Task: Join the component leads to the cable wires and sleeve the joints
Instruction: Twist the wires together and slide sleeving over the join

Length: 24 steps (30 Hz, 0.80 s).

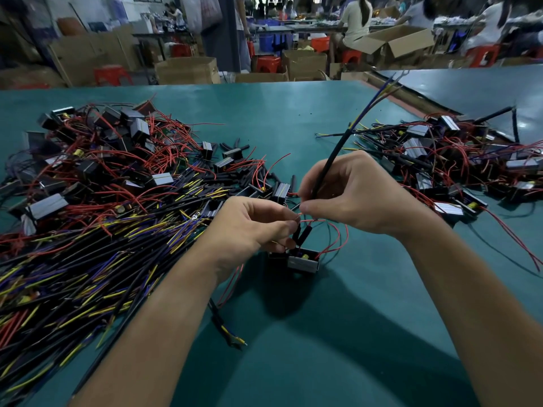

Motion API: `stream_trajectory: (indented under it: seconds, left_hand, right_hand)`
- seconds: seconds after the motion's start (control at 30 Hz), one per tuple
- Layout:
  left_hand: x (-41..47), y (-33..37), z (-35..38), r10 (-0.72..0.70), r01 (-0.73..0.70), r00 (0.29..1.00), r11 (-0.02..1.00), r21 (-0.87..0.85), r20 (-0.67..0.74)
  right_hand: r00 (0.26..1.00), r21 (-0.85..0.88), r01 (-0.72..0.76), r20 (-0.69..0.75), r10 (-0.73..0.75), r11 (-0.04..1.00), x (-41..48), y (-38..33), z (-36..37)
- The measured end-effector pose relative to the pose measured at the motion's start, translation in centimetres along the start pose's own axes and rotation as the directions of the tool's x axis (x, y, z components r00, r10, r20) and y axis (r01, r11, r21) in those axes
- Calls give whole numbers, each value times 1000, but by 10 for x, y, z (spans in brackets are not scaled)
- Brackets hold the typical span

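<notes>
The black cable (pixel 332 160) is gripped by the right hand (pixel 358 195), and a red lead (pixel 312 220) is pinched by the left hand (pixel 252 227). Black sleeves (pixel 304 235) are on, but the joining seems unfinished.

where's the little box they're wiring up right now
Head view, just right of centre: the box sits low by the green table, directly beneath the left hand and right hand, with two black sleeves rising toward them.

Bare tabletop (pixel 279 113) lay open between the cable heap (pixel 88 230) on the left and the component heap (pixel 458 160) on the right. A raised black cable (pixel 338 151) slanted across that lane. Nearer, one loose cable (pixel 220 321) lay on the otherwise passable surface.
</notes>
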State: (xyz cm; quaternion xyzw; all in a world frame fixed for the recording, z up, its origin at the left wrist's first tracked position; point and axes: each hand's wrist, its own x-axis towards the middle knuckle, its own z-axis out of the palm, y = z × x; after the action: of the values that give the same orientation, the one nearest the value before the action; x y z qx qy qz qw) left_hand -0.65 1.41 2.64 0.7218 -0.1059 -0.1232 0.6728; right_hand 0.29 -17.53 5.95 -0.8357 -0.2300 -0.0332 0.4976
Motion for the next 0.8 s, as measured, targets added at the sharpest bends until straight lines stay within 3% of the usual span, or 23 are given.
stream_trajectory:
  seconds: [0.8]
  left_hand:
    - [0,-1,0,-84,91,991,994,-60,106]
  right_hand:
    - [986,-158,30,167,-3,987,-5,-4,0]
